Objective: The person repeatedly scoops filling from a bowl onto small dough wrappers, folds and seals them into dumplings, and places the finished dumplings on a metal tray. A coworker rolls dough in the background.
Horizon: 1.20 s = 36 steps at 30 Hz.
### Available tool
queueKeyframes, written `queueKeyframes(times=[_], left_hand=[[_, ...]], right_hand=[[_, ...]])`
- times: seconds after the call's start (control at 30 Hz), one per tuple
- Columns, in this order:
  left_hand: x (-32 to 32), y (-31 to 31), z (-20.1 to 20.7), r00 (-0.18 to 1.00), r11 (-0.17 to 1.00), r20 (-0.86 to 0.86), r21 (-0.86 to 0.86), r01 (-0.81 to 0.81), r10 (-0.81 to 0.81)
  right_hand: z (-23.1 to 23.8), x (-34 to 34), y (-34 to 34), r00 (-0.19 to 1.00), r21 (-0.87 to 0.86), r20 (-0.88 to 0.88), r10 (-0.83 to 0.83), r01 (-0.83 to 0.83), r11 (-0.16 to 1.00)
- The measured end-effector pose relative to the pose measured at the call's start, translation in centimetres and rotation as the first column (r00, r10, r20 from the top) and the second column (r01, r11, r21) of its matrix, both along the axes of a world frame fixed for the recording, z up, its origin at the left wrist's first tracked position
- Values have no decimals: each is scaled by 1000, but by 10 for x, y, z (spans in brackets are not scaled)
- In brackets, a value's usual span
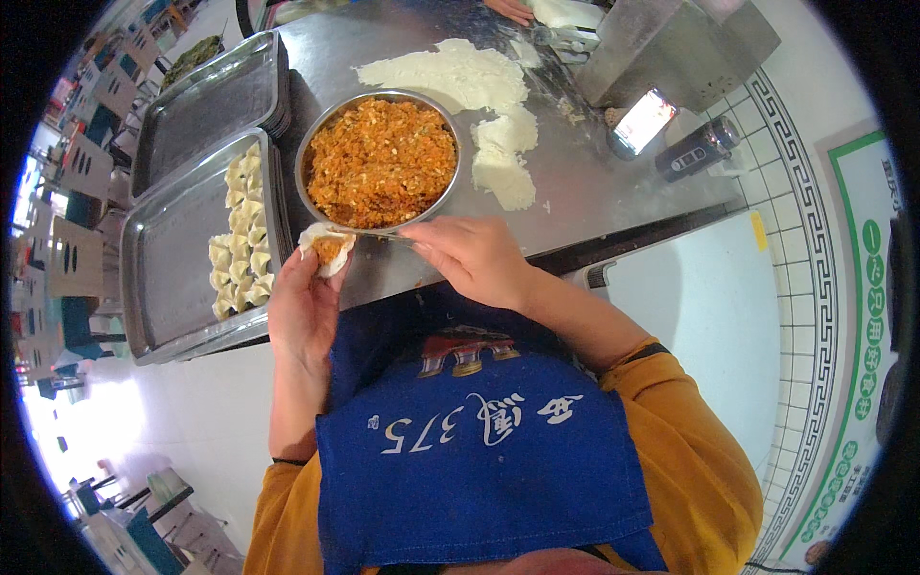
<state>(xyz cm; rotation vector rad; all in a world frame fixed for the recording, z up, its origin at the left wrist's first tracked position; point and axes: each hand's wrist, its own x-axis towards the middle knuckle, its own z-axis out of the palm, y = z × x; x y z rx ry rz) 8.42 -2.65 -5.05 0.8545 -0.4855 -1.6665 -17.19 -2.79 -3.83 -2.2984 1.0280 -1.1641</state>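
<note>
Dough wrapper (337, 267), pale and cupped around a dab of orange filling (331, 250), sits left of the frame's centre, just below the bowl's lower rim. The left hand (305, 309) carries it from below, its fingers curled narrowly about the sides. The wrapper looks light, soft and limp, likely to stretch or tear under a hard pinch and perhaps a little tacky where filling meets dough; a loose cradle beneath, with light fingertip contact on the edge, should suit it best. Right of it, the right hand (479, 259) has its fingers closed on a thin tool (376, 232), which reaches left to the wrapper; whether its tip presses the filling I cannot tell.

Above both hands, at upper centre, stands a round metal bowl (459, 158) heaped with crumbly orange mixture (383, 153). Toward the left of the frame, a metal tray (172, 264) bears folded dumplings (240, 254) along its right side, and a stack of trays (206, 110) lies above it. White flour (470, 81) spreads over the steel tabletop (575, 187) right of the bowl. Farther out, at upper right, are a lit phone (644, 123) and a dark cylinder (692, 153); another person's hand (508, 11) shows at the top edge.
</note>
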Motion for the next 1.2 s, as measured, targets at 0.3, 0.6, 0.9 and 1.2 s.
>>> queueKeyframes(times=[0.3, 0.6, 0.9, 1.2], left_hand=[[-22, -19, 18, 989, 997, -139, -49, -59, 52], [-30, -10, 16, 990, 990, -6, -8, 141, -141], [-38, -5, 5, 933, 965, 252, 20, 262, -258], [-37, 2, 18, 840, 936, 495, -135, 325, -220]], right_hand=[[8, 17, -6, 926, 43, -283, -250, 273, 961], [24, 19, -20, 954, -190, -286, -86, 32, 981], [18, 24, -22, 992, 2, -63, 106, -106, 994], [26, 21, -21, 984, 214, 117, 135, -158, 964]])
